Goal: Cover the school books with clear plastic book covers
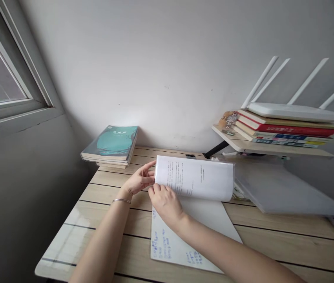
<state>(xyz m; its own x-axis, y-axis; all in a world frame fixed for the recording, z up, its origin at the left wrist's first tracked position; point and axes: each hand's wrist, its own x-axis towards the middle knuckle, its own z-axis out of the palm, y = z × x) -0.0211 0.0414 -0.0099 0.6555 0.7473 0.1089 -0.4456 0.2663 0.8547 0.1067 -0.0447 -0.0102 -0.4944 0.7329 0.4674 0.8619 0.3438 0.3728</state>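
A printed booklet [202, 179], apparently with a clear plastic cover, is raised and curved in front of me, its lines of text turned sideways. My left hand [139, 179] holds its left edge between thumb and fingers. Close below, my right hand [167, 202] is closed at the lower left corner, fingers curled in, their tips partly hidden. Beneath the booklet lies a white page [181, 236] with blue handwriting, partly covered by my right hand and forearm.
A stack of books with a teal cover [115, 139] sits at the desk's back left. On the right, a raised shelf [249, 147] carries a red book [296, 129] among others, under a white router [296, 111]. A translucent plastic sheet [290, 188] juts out below. The wooden desk [96, 212] meets the wall.
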